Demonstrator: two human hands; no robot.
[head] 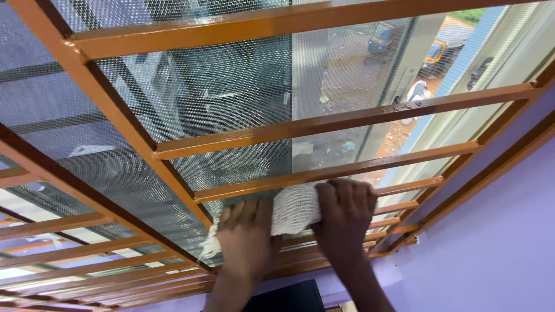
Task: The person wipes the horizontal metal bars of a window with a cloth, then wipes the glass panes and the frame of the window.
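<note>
A white woven cloth (289,211) is pressed against the orange window grille (324,173), low on it, just under one horizontal bar and in front of the mesh screen (231,86). Both hands bear on it — so it stays flat on the metal. The left hand (245,237) lies open, palm and fingers spread on the cloth's lower part. The right hand (346,214) has its grip closed, fingers curled over the cloth's right end. Both forearms reach up from below — beside the purple wall (497,242).
</note>
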